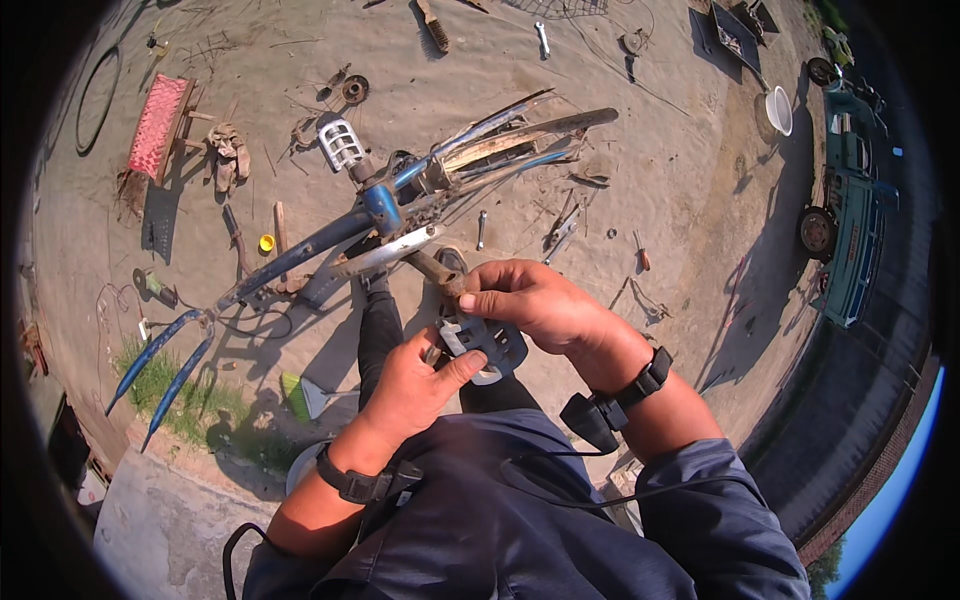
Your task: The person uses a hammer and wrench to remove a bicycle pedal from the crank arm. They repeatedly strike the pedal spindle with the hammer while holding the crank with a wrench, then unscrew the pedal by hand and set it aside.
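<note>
In front of my lap, a grey bicycle pedal [508, 350] sits at the end of a rusty crank arm [432, 266]. My left hand [412, 388] is closed round the pedal's near side, thumb across its plates. With thumb and fingers pinched together, my right hand [540, 308] works where crank and pedal meet; what lies between the fingertips is hidden. The crank belongs to an old blue bicycle frame [320, 238], which lies tilted ahead of me without wheels in its fork [180, 365]. A second pedal [341, 145] is on the frame's far side, and a pale chain guard [385, 252] is beside the crank.
Wrenches [542, 40] and a screwdriver [642, 252] lie about the dirt ground. A red-topped stool [160, 125], an angle grinder [153, 287] and a yellow cap [266, 243] are to the left. On the right are a white basin [779, 111] and a green cart [850, 245].
</note>
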Demonstrator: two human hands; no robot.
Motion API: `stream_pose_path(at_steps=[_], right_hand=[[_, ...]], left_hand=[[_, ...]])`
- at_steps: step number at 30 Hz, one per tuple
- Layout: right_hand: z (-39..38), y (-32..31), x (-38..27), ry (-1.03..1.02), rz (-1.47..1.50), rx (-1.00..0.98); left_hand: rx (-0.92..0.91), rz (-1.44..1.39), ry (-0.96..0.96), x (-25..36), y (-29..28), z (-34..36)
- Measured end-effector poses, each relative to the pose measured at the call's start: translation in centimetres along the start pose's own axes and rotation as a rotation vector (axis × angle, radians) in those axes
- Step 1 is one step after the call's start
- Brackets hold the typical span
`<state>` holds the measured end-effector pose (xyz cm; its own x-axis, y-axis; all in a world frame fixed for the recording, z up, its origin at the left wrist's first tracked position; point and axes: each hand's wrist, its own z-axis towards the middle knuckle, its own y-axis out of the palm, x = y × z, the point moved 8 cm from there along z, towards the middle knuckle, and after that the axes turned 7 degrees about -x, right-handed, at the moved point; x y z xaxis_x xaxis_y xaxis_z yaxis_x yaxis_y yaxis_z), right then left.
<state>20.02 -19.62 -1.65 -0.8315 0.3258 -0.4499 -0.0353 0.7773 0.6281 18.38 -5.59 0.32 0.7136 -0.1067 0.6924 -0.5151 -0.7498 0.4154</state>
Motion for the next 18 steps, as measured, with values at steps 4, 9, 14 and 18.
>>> stream_pose_path(at_steps=[4, 9, 14, 18], right_hand=[[0.3, 0.0, 0.2, -0.034, 0.022, 0.074], [0.0, 0.1, -0.3, -0.101, -0.080, 0.189], [-0.7, 0.6, -0.3, 0.015, 0.033, 0.061], [-0.6, 0.1, 0.1, 0.025, 0.038, 0.076]], left_hand=[[-0.004, 0.020, -0.017, -0.3, -0.1, 0.0], [-0.014, 0.059, 0.004, -0.3, -0.1, 0.1], [-0.040, 0.078, -0.020, 0.3, -0.1, 0.2], [-0.027, 0.029, -0.005, -0.1, -0.1, 0.3]])
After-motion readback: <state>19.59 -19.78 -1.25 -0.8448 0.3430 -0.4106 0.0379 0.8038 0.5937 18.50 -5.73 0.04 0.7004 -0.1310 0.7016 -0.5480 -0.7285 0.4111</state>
